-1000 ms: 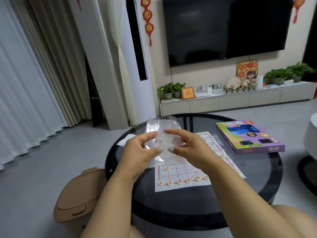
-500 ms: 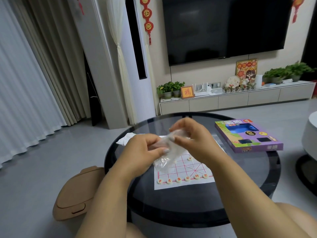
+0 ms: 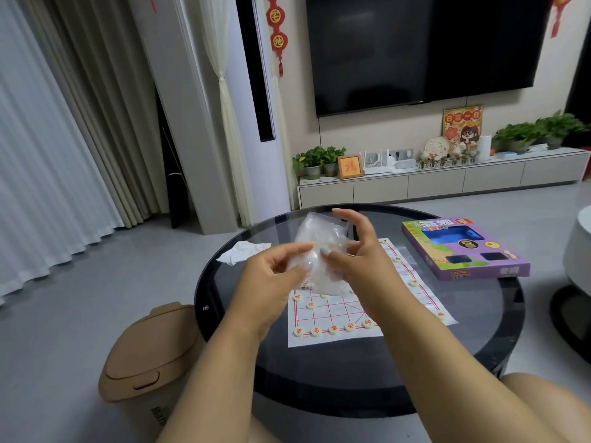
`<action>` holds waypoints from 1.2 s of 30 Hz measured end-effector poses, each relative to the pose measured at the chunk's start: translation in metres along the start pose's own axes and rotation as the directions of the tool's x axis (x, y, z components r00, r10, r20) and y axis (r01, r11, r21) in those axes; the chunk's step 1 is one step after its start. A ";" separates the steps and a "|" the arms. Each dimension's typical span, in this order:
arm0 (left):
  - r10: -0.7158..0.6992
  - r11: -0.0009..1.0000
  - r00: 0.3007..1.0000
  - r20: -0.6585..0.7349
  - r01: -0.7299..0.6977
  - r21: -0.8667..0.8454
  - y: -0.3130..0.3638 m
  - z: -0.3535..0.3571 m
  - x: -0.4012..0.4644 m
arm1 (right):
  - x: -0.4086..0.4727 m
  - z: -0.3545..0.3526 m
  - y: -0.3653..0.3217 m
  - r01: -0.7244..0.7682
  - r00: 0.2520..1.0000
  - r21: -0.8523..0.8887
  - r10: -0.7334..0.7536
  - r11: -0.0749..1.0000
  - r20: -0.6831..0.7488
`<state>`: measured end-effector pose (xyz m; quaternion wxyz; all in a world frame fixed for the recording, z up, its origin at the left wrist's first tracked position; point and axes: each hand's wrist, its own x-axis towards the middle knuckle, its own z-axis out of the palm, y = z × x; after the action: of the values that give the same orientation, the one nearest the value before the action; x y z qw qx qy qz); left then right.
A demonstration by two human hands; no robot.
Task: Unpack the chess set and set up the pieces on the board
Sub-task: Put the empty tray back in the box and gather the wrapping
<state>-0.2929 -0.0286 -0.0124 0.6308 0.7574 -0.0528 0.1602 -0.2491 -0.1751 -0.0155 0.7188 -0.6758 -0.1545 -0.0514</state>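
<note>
A clear plastic bag (image 3: 319,244) is held up over the round table, between both hands. My left hand (image 3: 271,276) pinches its lower left side with thumb and fingers. My right hand (image 3: 361,260) holds the bag's right side with its thumb, the other fingers raised and spread. Below lies the white paper chess board (image 3: 335,318) with red lines. Several round cream pieces with red characters (image 3: 332,329) sit in a row along its near edge, and more stand along the right side. The purple chess set box (image 3: 463,247) lies at the table's right.
The black glass round table (image 3: 351,378) fills the middle. A crumpled white wrapper (image 3: 244,252) lies on its far left. A tan lidded bin (image 3: 147,356) stands on the floor to the left. A white stool (image 3: 575,251) is at the right edge.
The bag went from held flat to crumpled between both hands, and is now spread upward again. My right hand's fingers have opened out from it.
</note>
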 end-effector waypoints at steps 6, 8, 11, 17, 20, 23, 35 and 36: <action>0.029 1.000 0.997 -0.078 -0.028 0.013 -0.004 -0.003 0.001 | -0.004 0.006 0.006 0.150 0.979 -0.214 -0.114 0.965 0.170; 0.020 1.000 0.996 -0.087 -0.021 -0.020 -0.007 -0.007 0.002 | -0.002 0.004 0.009 0.112 0.976 -0.233 -0.063 0.966 0.207; 0.003 0.993 0.997 -0.080 -0.013 -0.118 -0.015 -0.015 0.006 | 0.002 0.003 0.015 0.057 0.968 -0.291 0.018 0.955 0.249; -0.084 0.988 0.993 -0.082 0.072 -0.137 -0.051 -0.025 0.020 | 0.019 0.022 0.031 0.005 0.982 -0.194 0.032 0.981 0.188; -0.180 0.947 0.982 -0.053 0.159 -0.278 -0.068 -0.023 0.026 | 0.033 0.042 0.045 -0.026 0.976 -0.158 0.059 0.987 0.208; -0.223 0.960 0.946 -0.235 0.172 -0.220 -0.088 -0.025 0.041 | 0.052 0.066 0.067 -0.046 0.984 -0.130 0.068 0.990 0.165; -0.413 0.905 0.528 -0.742 0.329 -0.270 -0.186 -0.080 0.113 | 0.176 0.136 0.160 -0.051 0.939 -0.475 0.205 0.878 0.278; -0.425 0.899 0.511 -0.747 0.331 -0.286 -0.190 -0.082 0.114 | 0.187 0.144 0.168 -0.027 0.926 -0.529 0.220 0.848 0.306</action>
<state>-0.1457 0.1025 -0.1433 0.6457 0.5640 0.3908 0.3349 -0.0460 0.0057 -0.1158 0.4735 -0.8498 -0.2176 0.0790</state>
